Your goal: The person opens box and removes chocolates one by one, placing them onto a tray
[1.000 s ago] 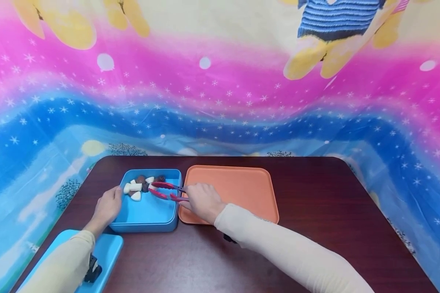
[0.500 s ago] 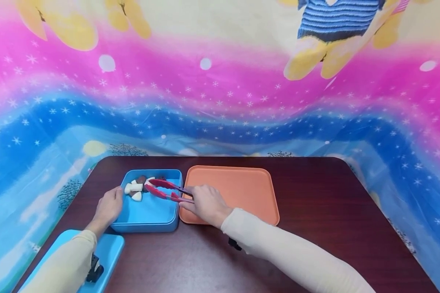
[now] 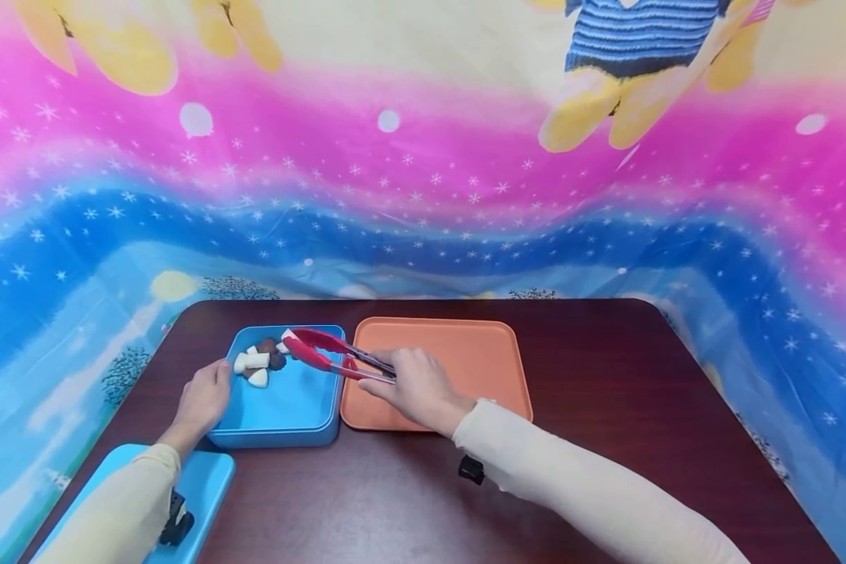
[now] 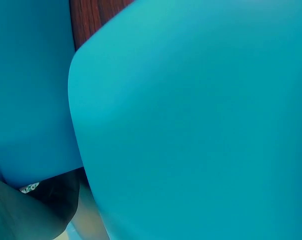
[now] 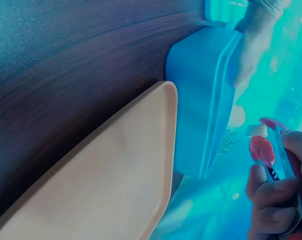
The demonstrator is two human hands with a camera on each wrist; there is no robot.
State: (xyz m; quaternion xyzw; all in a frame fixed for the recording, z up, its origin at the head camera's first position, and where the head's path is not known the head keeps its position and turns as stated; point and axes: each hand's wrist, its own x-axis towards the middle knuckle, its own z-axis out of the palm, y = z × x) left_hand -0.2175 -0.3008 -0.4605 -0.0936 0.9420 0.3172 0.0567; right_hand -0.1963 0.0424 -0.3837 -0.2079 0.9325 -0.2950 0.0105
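My right hand (image 3: 423,392) grips red-tipped metal tongs (image 3: 324,348), with the thumb along one arm in the right wrist view. Between the tong tips sits a small white piece (image 5: 257,130), raised above the blue box (image 3: 282,407). Inside the box, several small white and brown pieces (image 3: 257,361) lie heaped toward the back left; the tongs cover part of that area. My left hand (image 3: 204,399) holds the box by its left wall, thumb up at the rim.
An orange tray (image 3: 451,352) stands right beside the box, under my right hand. A blue lid (image 3: 207,486) lies at the front left, beneath my left forearm. The dark wooden table (image 3: 606,392) ends at a patterned cloth (image 3: 423,196) behind.
The tongs have risen and drawn back to the right, their tips now around a white piece lifted off the heap. My left hand keeps its hold on the box.
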